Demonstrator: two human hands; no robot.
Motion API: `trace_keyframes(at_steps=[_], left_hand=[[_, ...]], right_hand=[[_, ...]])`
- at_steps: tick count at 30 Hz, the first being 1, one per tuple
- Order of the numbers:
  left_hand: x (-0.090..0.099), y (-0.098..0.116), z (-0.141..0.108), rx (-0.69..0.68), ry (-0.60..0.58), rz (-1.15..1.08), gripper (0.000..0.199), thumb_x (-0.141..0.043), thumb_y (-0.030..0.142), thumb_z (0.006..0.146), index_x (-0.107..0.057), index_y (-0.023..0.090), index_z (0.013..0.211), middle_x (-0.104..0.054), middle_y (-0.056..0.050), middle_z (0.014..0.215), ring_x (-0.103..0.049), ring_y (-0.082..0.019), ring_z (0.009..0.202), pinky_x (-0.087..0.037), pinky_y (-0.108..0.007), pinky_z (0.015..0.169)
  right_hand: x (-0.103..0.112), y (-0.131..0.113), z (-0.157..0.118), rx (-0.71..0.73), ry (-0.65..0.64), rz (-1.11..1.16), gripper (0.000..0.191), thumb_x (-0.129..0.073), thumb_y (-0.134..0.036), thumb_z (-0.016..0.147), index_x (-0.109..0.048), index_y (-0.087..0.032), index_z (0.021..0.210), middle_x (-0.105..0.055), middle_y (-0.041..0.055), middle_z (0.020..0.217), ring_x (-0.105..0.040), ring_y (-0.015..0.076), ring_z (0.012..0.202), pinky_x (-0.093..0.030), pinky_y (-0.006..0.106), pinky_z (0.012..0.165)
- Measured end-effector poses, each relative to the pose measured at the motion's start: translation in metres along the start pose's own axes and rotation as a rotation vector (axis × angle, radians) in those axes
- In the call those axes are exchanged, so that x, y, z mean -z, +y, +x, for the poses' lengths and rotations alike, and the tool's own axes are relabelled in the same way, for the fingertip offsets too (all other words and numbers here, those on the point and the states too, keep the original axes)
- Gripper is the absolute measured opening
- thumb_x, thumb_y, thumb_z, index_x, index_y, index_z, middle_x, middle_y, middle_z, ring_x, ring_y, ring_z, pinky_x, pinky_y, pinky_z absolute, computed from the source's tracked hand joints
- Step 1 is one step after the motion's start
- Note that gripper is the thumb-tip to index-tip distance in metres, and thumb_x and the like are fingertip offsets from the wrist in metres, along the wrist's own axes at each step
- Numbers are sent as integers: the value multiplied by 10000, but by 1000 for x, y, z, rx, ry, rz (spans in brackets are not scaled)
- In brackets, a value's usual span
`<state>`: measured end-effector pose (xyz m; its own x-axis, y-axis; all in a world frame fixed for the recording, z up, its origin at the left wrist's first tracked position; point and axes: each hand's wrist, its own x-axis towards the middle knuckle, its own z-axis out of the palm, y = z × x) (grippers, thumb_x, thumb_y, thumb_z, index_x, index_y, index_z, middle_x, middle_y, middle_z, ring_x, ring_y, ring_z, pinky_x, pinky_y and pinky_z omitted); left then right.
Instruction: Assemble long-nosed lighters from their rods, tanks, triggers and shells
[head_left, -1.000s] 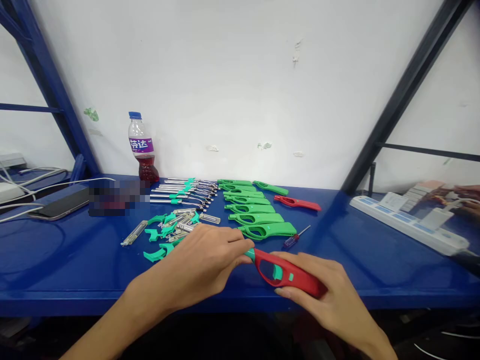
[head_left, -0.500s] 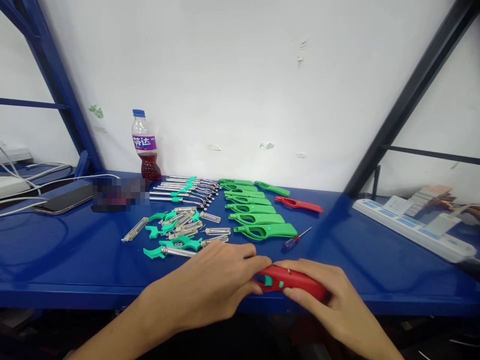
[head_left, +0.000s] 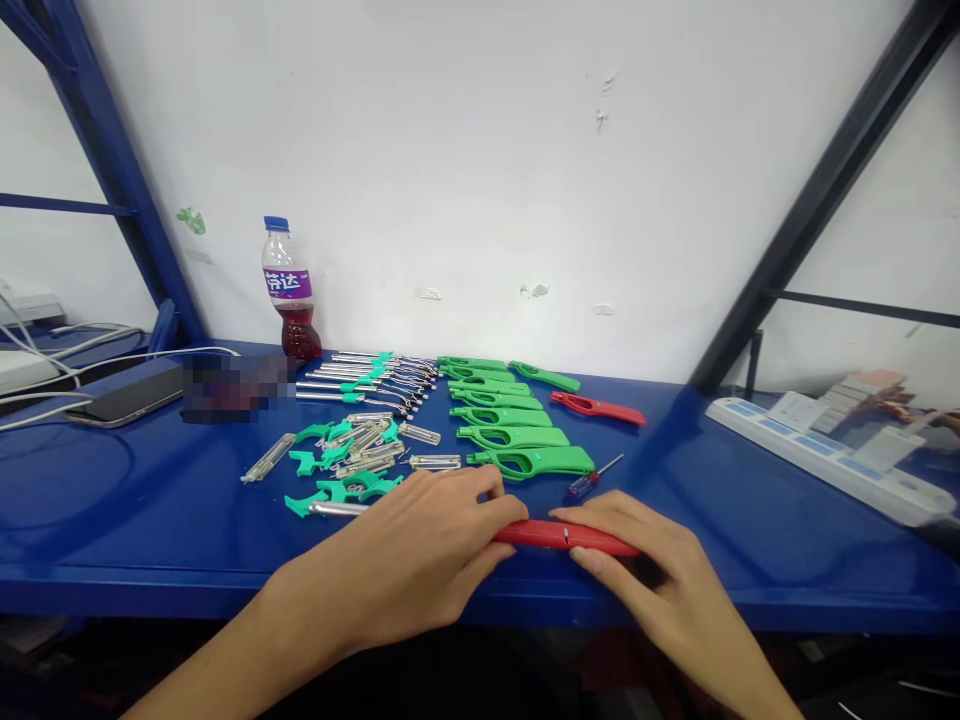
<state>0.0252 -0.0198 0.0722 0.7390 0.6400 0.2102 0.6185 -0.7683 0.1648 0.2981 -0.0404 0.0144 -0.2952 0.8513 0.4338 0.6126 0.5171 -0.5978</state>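
L hand (head_left: 435, 545) and R hand (head_left: 660, 570) both grasp red lighter (head_left: 532, 534), 1 at each end, narrow edge up, nr. front of table (head_left: 765, 520); contact w/ table can't be told. Metal tube (head_left: 337, 508) shows past L hand. Screwdriver (head_left: 583, 485) lies beyond R hand, nr. green casings (head_left: 555, 460). 1 red casing (head_left: 598, 408) lies farther back.

Bright light leaves shadow beneath the table (head_left: 720, 500).
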Motion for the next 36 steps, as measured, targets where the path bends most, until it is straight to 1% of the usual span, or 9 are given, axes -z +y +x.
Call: trace_keyframes(at_steps=[6,10,15,18,23,26,29,32,36], left_hand=[[-2,4,-3,29,-55,61,35,-576,204,1057,-594,218,1030,-642,-34,1068,-646,-228,880,-437,-352,715],[-6,1,-2,28,-52,96,57,-585,174,1044,-593,217,1081,-636,-49,1123,-654,-243,917,-469,-371,762],[-9,0,1,38,-57,96,47,-571,204,1054,-609,215,1080,-625,-60,1159,-665,-256,927,-504,-391,784],[-5,-3,1,31,-48,96,82,-555,241,1069,-632,220,1087,-639,-54,1136,-671,-247,915,-510,-377,781],[16,-35,-11,126,85,194,302,-453,81,1034,-702,233,1113,-680,-69,1132,-683,-224,958,-499,-318,782],[30,-66,-17,234,105,220,375,-451,97,1014,-729,247,1216,-718,-72,1149,-704,-248,1014,-513,-347,842],[37,-88,-18,347,79,185,322,-464,178,1019,-778,227,1076,-760,-77,1084,-713,-265,995,-513,-359,828],[37,-96,-15,399,43,114,257,-540,237,990,-796,237,970,-774,-67,991,-714,-259,935,-492,-336,770],[31,-95,-12,384,23,78,252,-551,235,978,-795,249,912,-771,-54,948,-708,-240,889,-464,-322,736]], right_hand=[[-4,3,0,1,-24,-101,272,-661,-467,1025,-745,-425,1280,-712,2,1222,-694,207,1128,-544,320,999],[-4,3,-1,7,10,-112,243,-675,-460,1017,-749,-427,1246,-725,-4,1222,-681,219,1161,-543,339,1017],[7,14,3,11,125,-35,206,-606,-433,1057,-775,-358,1148,-763,3,1189,-701,216,1140,-547,326,1013],[16,27,10,-1,94,-89,238,-592,-447,1060,-775,-361,1186,-767,-4,1252,-699,233,1186,-537,360,1060],[19,43,15,25,74,-175,265,-567,-463,1065,-763,-398,1231,-777,-23,1264,-679,259,1221,-528,449,1090],[16,45,14,46,90,-199,256,-562,-453,1065,-769,-396,1205,-782,-13,1236,-676,269,1200,-553,464,1048],[14,45,13,45,117,-232,241,-583,-463,1051,-774,-384,1176,-787,4,1194,-689,280,1148,-567,477,1006],[13,47,12,39,137,-267,246,-613,-493,1027,-785,-377,1160,-785,23,1178,-690,295,1127,-576,484,975],[14,49,12,31,142,-265,267,-610,-536,1018,-809,-374,1094,-791,35,1110,-704,294,1063,-588,471,923]])
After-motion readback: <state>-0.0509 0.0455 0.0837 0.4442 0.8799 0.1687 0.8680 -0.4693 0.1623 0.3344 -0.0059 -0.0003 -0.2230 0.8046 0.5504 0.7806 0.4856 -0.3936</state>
